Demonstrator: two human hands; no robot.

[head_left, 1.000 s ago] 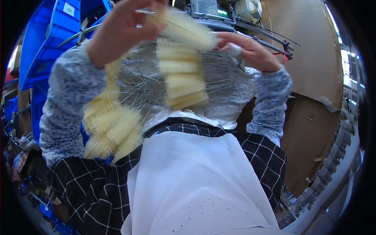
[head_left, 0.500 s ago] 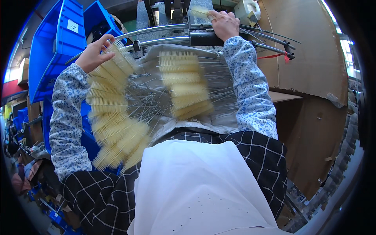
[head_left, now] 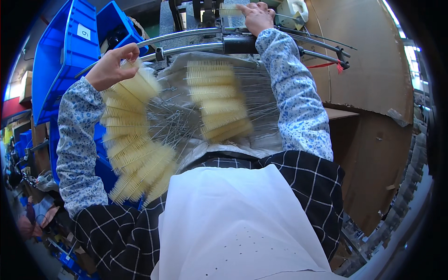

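Observation:
At the top of the view, my right hand (head_left: 259, 18) is closed on a bottle brush with pale bristles (head_left: 230, 10), beside the machine; its wire sticks out to the right. My left hand (head_left: 114, 66) has its thumb and curled fingers at the tip of the topmost brush (head_left: 141, 84) in the left pile, seemingly pinching it; the fingers partly hide the contact. That pile of yellowish brushes (head_left: 123, 123) curves down the left side, wire stems pointing inward. A second stack of brushes (head_left: 217, 95) lies across my lap on grey cloth (head_left: 175, 70), stems toward my right arm.
Two curved metal rails (head_left: 191, 48) with a black sleeve (head_left: 240, 45) cross in front of me. Blue bins (head_left: 65, 60) stand at the left, a large cardboard box (head_left: 364, 70) at the right. A white plastic container (head_left: 294, 14) sits beyond my right hand.
My right hand has shifted slightly left and farther away with its brush, which lies more level. My left fingers have curled in over the end of the topmost brush.

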